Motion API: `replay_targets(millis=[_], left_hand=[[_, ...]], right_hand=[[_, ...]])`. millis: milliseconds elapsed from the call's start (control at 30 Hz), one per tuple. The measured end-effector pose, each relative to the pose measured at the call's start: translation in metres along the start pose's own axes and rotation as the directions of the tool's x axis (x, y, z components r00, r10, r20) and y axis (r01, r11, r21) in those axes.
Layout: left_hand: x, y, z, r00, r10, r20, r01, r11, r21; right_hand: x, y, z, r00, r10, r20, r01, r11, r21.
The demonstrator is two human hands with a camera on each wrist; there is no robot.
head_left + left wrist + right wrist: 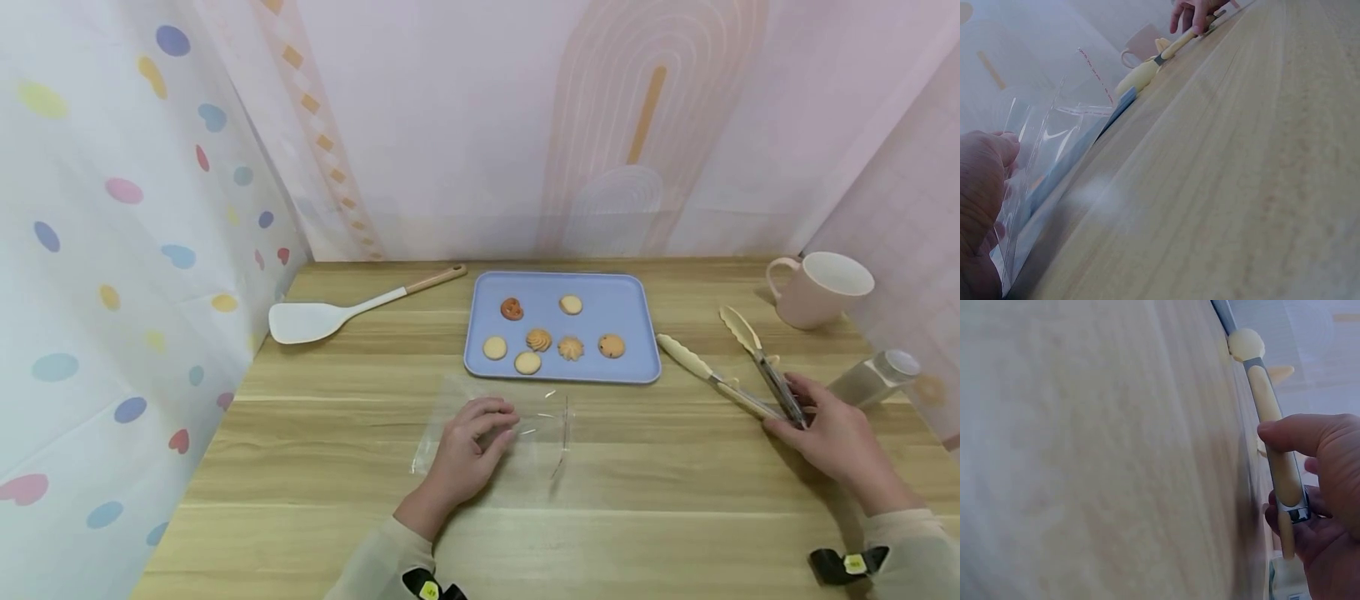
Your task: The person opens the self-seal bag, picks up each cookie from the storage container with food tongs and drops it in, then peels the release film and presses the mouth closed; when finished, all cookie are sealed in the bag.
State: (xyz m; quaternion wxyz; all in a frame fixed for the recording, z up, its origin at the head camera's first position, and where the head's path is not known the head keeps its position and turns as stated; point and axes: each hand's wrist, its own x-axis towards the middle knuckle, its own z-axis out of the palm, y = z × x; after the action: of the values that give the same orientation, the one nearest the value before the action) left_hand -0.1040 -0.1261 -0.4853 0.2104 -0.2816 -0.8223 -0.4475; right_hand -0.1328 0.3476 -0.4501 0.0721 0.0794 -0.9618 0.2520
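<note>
Sleeves [378, 560] cut off; right hand [840, 437] pinches tongs [738, 395]; left hand [467, 454] at clear bag [540, 433], cannot tell whether pinching.

I see the tray [626, 302] at the back middle of the worktop [675, 508] over there, with the cookies [537, 339] on it. The spatula [367, 305] lies to its left, handle end near the tray. Before the tray lies the bag [536, 446], under my left grip [468, 446]. On the right I have the tongs [701, 368] by their near end in my right grip [836, 437], one tip just beside the tray; behind them stands the mug [813, 292], and the jar [870, 379] stands before the mug
</note>
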Motion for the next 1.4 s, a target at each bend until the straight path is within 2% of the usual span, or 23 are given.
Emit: replay_targets(millis=[200,433,900,1033,1400], left_hand=[[0.000,0.001,0.000,1.000,0.000,0.001,0.000,1.000,-0.003],[0.000,0.001,0.001,1.000,0.011,-0.004,-0.011,1.000,-0.003],[-0.001,0.000,0.001,1.000,0.010,0.003,-0.010,1.000,-0.001],[-0.001,0.001,0.000,1.000,0.006,0.006,-0.006,1.000,0.002],[-0.001,0.001,0.000,1.000,0.013,0.000,-0.013,1.000,-0.005]], right_hand=[[0.000,-0.004,0.000,0.998,0.047,-0.032,-0.046,0.999,0.026],[0.003,-0.006,0.004,0.995,-0.013,-0.103,0.016,0.999,0.035],[0.001,-0.012,0.000,0.987,0.034,-0.156,-0.030,0.999,0.029],[0.002,-0.021,-0.004,0.986,0.007,-0.168,0.000,0.999,0.044],[0.014,-0.053,-0.006,0.987,-0.080,-0.137,0.090,0.994,0.067]])
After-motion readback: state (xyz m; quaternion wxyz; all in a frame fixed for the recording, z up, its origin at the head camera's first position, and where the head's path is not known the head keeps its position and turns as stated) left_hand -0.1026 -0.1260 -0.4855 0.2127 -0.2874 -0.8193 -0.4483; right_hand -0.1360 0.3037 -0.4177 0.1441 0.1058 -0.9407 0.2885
